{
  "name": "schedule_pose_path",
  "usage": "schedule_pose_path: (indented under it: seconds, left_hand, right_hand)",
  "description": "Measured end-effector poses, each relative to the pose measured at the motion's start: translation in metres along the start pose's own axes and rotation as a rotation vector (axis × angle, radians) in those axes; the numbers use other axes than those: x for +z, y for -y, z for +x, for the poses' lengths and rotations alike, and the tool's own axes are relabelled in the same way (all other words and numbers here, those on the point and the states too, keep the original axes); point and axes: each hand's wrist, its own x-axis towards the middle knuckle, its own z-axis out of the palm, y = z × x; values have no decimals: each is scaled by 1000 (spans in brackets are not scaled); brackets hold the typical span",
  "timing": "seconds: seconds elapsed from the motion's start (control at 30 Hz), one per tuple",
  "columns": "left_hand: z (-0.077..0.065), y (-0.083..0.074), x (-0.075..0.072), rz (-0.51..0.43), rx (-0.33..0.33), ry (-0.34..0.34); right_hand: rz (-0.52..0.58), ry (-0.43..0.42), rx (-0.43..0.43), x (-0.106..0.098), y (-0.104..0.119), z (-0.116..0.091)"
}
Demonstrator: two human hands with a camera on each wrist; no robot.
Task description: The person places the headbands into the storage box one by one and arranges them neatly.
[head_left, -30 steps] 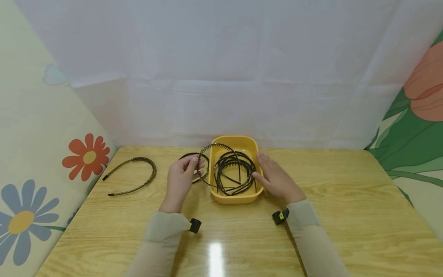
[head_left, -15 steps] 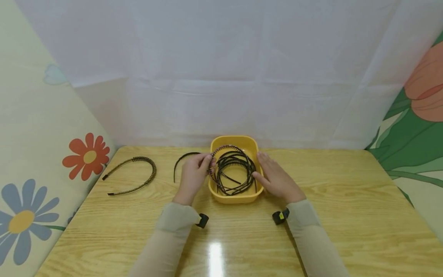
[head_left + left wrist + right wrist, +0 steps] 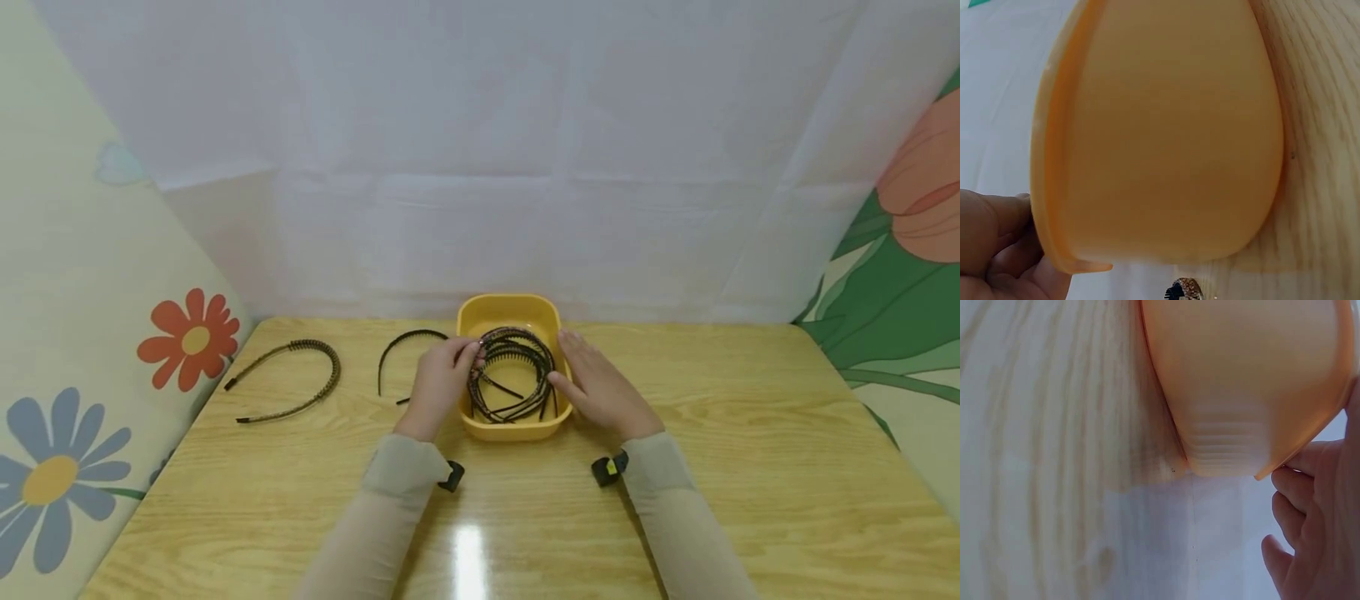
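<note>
Head view: the patterned headband [image 3: 513,329] has been carried rightward and lowered, so that it now lies over the piled headbands [image 3: 545,375] inside the yellow tub [image 3: 510,432], near the middle of the desk's [image 3: 540,533] back edge. Its left side is pinched by the left hand [image 3: 437,385]; the tub's right rim is touched by the right hand [image 3: 609,392], fingers extended. It appears almost placed, though not yet released. Two are left outside: a black headband [image 3: 411,334] left of the tub, partly hidden, and a gold-brown headband [image 3: 335,368] near the desk's back left corner.
</note>
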Motion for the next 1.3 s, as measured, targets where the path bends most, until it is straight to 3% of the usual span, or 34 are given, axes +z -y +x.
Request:
schedule_pose_path:
  seconds: [0.2,0.57,0.73,0.93,1.1,1.3]
  left_hand:
    - [1,-4,6,95,41,-6]
    - [1,-5,10,162,57,-7]
    - [-2,-2,10,138,63,-15]
    - [-7,3,8,89,88,-83]
    - [-11,7,2,70,159,-145]
    - [-17,9,-11,82,165,-146]
  right_hand:
    - [7,-3,-8,-1,-1,0]
    - [11,-13,-10,0,-4,0]
    - [15,-6,-12,0,-4,1]
    - [16,-9,-16,0,-3,0]
    - [11,-8,-11,1,-4,0]
    - [9,-4,-6,1,-5,0]
